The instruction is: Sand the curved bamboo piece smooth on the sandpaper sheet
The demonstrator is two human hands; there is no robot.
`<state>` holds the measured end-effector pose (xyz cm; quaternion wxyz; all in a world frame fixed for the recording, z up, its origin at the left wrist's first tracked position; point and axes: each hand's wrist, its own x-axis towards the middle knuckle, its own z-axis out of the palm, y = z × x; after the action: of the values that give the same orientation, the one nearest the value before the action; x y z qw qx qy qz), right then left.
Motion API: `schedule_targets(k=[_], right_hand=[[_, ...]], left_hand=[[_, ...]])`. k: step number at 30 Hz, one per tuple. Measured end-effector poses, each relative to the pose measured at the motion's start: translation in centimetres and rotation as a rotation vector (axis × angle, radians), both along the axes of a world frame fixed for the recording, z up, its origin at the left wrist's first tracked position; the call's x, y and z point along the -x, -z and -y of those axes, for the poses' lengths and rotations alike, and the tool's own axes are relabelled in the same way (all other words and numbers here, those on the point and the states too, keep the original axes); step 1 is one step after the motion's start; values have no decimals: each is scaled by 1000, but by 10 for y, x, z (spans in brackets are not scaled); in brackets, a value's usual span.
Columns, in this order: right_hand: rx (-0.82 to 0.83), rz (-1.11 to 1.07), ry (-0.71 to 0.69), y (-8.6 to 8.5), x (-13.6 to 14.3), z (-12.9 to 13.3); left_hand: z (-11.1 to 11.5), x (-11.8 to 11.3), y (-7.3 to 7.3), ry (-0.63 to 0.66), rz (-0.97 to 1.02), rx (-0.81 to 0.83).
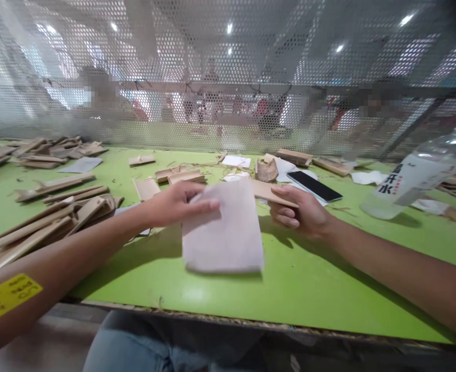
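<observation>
My left hand (191, 204) pinches a pale sheet of paper or cloth (224, 232), its thumb lying on top. The sheet hangs above the green table (309, 294). To the right, my right hand (300, 209) is closed on the near end of a flat tan strip (270, 192), thumb on top and fingers curled below. The far end of the strip meets the right edge of the sheet; whether it goes behind is hidden.
Piles of curved tan pieces (49, 222) lie at the left, with more along the back. A black phone (315, 186) and a tilted bottle (418, 173) are at the right. Behind stands a perforated metal screen (220, 119), with blurred people beyond.
</observation>
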<state>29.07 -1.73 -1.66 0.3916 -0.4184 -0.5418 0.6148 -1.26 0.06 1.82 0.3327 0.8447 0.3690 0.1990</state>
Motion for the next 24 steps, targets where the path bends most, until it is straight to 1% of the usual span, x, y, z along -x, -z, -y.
schedule_targets(k=[1,3,5,8,13,17,24], right_hand=[[19,-11,-26,-1,0,2],[69,-20,-106,-2,-1,7],[123,-38,-211,-1,-2,13],[171,-86,-316,3,-2,19],[162,-79,-320,7,-3,20],[172,-61,-306,9,-5,18],[148,-20,-339,6,-5,20]], left_hand=[[5,-3,-1,138,-72,-6],[13,-10,-1,307,-147,-9],[17,-15,0,345,-205,-63],[16,-19,8,321,-288,-214],[8,-19,23,278,-324,-359],[5,-20,28,256,-334,-393],[3,-22,32,223,-382,-375]])
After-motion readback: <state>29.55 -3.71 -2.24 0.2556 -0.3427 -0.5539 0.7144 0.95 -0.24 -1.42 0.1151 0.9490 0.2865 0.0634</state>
